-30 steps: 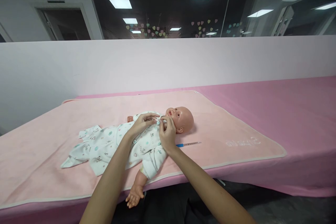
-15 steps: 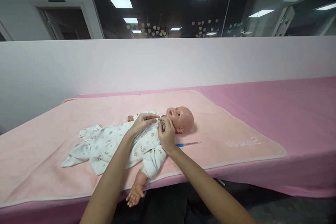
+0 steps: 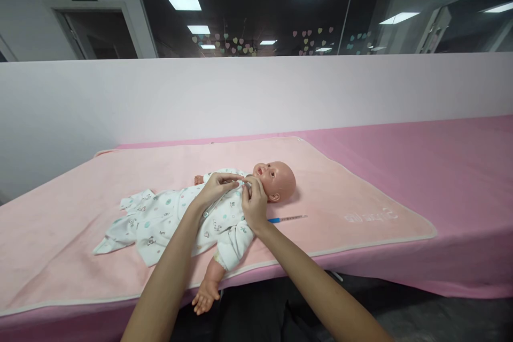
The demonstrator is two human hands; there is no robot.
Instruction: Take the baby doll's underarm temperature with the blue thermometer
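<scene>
A baby doll [image 3: 276,179] lies on its back, its head to the right and one arm hanging over the near table edge. It wears a white printed romper [image 3: 166,216] with a fastening line down the front. My left hand [image 3: 218,187] rests on the chest with bent fingers at the collar. Fingertips of my right hand [image 3: 254,203] pinch at the same collar, close under the doll's chin. Both hands appear closed on the romper's neckline; the exact spot between the fingertips is hidden. Beside my right wrist lies a thermometer [image 3: 292,218] with a blue end.
A peach blanket [image 3: 340,192] with pale edging lies under the doll, over a pink table cover [image 3: 460,171]. Behind the table stands a white low wall [image 3: 256,96] with a dark window [image 3: 256,10] above it. The table's near edge is close to my forearms.
Almost nothing differs. My fingers shift very slightly at the collar, and the view tilts a little; the doll and thermometer stay in place.
</scene>
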